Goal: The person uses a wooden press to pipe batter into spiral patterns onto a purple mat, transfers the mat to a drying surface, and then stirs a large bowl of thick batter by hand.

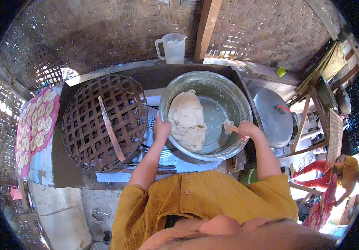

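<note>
A large metal basin (212, 83) stands in front of me, its inner wall smeared with pale residue. One big lump of off-white dough (187, 122) lies along the basin's left side, rough on its lower part. My left hand (161, 128) grips the left rim, thumb pointing up. At the right wall, my right hand (247, 129) reaches over the rim and holds a small short-handled scraper (229, 127). The scraper's head looks pale and dough-coated; its exact shape is hard to make out. Bare basin floor shows between dough and scraper.
Left of the basin lies a round woven bamboo tray (85, 125) with a wooden stick (112, 129) across it. Coiled pale pieces cover a pink cloth (55, 97) farther left. A plastic jug (174, 48) stands behind; a lidded metal pot (273, 117) and another person (346, 175) are right.
</note>
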Motion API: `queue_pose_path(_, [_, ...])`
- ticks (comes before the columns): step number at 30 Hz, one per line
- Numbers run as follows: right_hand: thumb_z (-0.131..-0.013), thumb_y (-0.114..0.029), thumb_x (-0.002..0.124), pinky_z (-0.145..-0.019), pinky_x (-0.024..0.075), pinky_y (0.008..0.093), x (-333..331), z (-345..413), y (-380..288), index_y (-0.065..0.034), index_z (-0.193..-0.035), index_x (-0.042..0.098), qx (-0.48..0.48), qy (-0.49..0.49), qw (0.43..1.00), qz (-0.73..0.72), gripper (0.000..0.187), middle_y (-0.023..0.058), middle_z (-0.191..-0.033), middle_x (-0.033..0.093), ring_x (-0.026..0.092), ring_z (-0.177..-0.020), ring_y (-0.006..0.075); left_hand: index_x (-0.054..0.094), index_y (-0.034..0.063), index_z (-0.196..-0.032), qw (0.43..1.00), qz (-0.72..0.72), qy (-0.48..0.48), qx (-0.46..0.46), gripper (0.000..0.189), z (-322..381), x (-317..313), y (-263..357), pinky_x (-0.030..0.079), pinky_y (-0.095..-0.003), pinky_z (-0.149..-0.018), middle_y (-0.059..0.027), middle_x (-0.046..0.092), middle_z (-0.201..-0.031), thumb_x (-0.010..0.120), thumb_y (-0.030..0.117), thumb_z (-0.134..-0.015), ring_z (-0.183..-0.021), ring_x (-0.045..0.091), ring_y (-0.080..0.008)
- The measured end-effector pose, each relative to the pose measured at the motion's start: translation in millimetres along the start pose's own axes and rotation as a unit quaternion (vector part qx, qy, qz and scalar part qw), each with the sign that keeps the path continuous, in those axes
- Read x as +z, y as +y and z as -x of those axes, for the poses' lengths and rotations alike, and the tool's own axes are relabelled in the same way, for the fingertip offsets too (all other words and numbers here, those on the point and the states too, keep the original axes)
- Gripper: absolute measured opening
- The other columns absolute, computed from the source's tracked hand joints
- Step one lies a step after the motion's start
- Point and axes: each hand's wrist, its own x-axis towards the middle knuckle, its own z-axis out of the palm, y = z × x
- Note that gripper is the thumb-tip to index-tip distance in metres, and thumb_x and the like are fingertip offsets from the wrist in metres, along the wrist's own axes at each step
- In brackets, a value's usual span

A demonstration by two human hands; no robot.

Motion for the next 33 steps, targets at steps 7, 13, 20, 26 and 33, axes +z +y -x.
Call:
queue_pose_path(7, [-0.074, -0.046, 0.046, -0.060, 0.0471, 0.0340, -18, 4, -26, -0.0001, -0.058, 0.061, 0.062, -0.061, 0.996, -0.018, 0.051, 0.0116, -0.055, 0.059, 0.061, -0.062, 0.0224, 0.043, 0.0016, -0.105, 1.000, -0.017, -0.001, -0.020, 0.044, 5, -5, 10, 0.041, -0.0427, -0.073, -0.0238, 0.056, -0.084, 0.050, 0.014, -0.063, -0.081, 0.053, -0.0393])
queue_pose_path(13, [-0.069, -0.026, 0.058, -0.042, 0.0428, 0.0330, 21, -42, -6, 0.0011, -0.055, 0.059, 0.035, 0.095, 0.994, -0.040, 0.031, 0.0106, -0.050, 0.056, 0.054, -0.042, 0.0187, 0.045, -0.0007, -0.102, 1.000, 0.003, 0.011, -0.002, 0.043, 7, -5, 12, 0.041, -0.0428, -0.074, -0.0248, 0.056, -0.084, 0.051, 0.014, -0.062, -0.081, 0.053, -0.0397])
queue_pose_path(20, [-0.073, -0.040, 0.053, -0.065, 0.0469, 0.0360, -19, -7, -15, 0.0036, -0.075, 0.061, -0.069, -0.124, 0.972, 0.186, 0.045, 0.0205, -0.075, 0.059, 0.059, -0.068, 0.0297, 0.044, -0.0012, -0.104, 0.999, -0.024, 0.000, -0.027, 0.043, 9, -10, 17, 0.041, -0.0422, -0.076, -0.0256, 0.055, -0.088, 0.050, 0.013, -0.064, -0.085, 0.052, -0.0392])
queue_pose_path(26, [-0.073, -0.051, 0.048, -0.068, 0.0454, 0.0382, 39, -45, -18, 0.0043, -0.073, 0.061, 0.030, 0.141, 0.988, -0.054, 0.056, 0.0207, -0.070, 0.059, 0.058, -0.069, 0.0350, 0.043, 0.0009, -0.108, 1.000, 0.010, 0.003, -0.010, 0.049, 6, -3, 10, 0.042, -0.0427, -0.075, -0.0247, 0.055, -0.092, 0.055, 0.016, -0.063, -0.086, 0.053, -0.0392])
queue_pose_path(33, [-0.074, -0.037, 0.050, -0.061, 0.0457, 0.0381, -19, 18, -43, 0.0007, -0.064, 0.061, -0.110, -0.023, 0.990, 0.091, 0.041, 0.0207, -0.060, 0.057, 0.058, -0.063, 0.0324, 0.041, 0.0003, -0.110, 0.999, -0.019, 0.023, -0.012, 0.052, 0, 3, -3, 0.042, -0.0418, -0.074, -0.0252, 0.055, -0.091, 0.055, 0.014, -0.062, -0.085, 0.053, -0.0393])
